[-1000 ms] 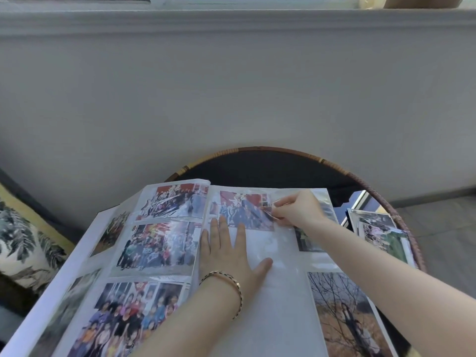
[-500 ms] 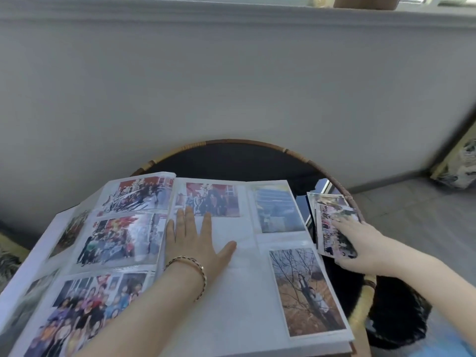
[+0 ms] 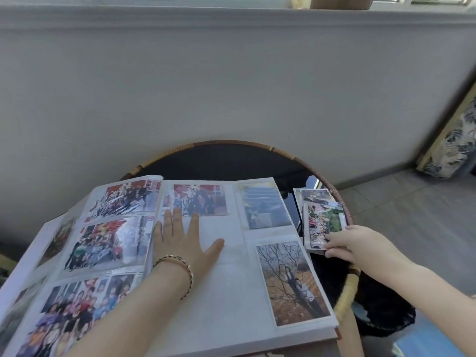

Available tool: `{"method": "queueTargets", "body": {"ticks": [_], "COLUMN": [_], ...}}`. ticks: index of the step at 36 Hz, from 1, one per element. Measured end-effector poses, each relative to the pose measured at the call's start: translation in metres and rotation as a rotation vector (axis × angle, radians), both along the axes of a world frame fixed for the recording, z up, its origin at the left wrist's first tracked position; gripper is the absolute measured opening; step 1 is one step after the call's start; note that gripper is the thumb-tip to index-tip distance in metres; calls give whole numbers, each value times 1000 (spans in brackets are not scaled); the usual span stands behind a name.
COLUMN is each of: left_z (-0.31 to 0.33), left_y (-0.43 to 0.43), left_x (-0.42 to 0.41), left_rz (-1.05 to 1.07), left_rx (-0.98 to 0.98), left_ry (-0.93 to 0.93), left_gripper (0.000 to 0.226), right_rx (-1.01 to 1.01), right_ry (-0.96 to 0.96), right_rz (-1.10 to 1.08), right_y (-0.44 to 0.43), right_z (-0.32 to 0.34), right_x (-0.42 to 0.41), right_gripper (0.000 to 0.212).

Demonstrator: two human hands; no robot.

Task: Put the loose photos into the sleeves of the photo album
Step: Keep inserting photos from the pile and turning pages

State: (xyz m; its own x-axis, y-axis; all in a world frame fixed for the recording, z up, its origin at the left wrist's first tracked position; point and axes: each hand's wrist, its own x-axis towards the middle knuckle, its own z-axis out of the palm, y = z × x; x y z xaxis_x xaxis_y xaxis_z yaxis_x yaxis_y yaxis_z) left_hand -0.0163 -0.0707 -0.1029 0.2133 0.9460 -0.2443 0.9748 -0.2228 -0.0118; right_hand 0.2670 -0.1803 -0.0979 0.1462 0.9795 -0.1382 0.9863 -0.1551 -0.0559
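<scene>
The open photo album [image 3: 231,300] lies on a round rattan-rimmed table [image 3: 280,152]. Its left page is full of group photos; the right page holds a group photo [image 3: 201,199] at top, a tall building photo [image 3: 265,206] and a tree photo [image 3: 291,282]. My left hand [image 3: 184,240] lies flat, fingers spread, on a bare sleeve of the right page. Right of the album sits a stack of loose photos [image 3: 322,220]. My right hand [image 3: 353,243] pinches the near corner of the top photo between thumb and fingers.
A grey wall with a window sill runs close behind the table. A patterned cushion [image 3: 453,145] leans against the wall at right over a tiled floor. Dark fabric [image 3: 381,313] hangs below the table's right rim.
My right hand left the top sleeve, where the group photo now sits, and moved right to the loose stack, then closed on its top photo. My left hand stayed flat on the page.
</scene>
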Motion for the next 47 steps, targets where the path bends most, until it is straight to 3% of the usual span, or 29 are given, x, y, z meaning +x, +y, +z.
{"method": "queueTargets", "body": {"ticks": [2,5,10,13,19,22,26,32,47], "left_z": [0,1,1,2,2,1,-2,-9,-8], "left_y": [0,0,0,0,-1,-1,-6,-7,-9], "left_x": [0,0,0,0,1,6,17,23,22], "left_rz": [0,-1,-1,1,3,-46,-129,-98,-154], "left_rx": [-7,-4,-6,-7,8,32,5,-7,-31], "left_ry": [-1,1,-5,-18,-53,-131,-193,-93,-65], "left_gripper": [80,80,80,80,77,63,58,82,58], "right_rx": [21,102,815,966,729,502,395,584,533], "right_ry": [117,51,18,196,776,884,1036,981,817], "right_rz": [-54,-99,-36,3,-118,-222,-392,-398,-318], "right_y": [-2,-3,7,12,7,7,8,6,4], "right_z": [0,3,12,26,22,12,-1,5,4], "right_x": [2,-3,-8,-25,-60,-63,-55,-52,-67], "right_gripper": [26,25,26,26,48,43,37,20,16]}}
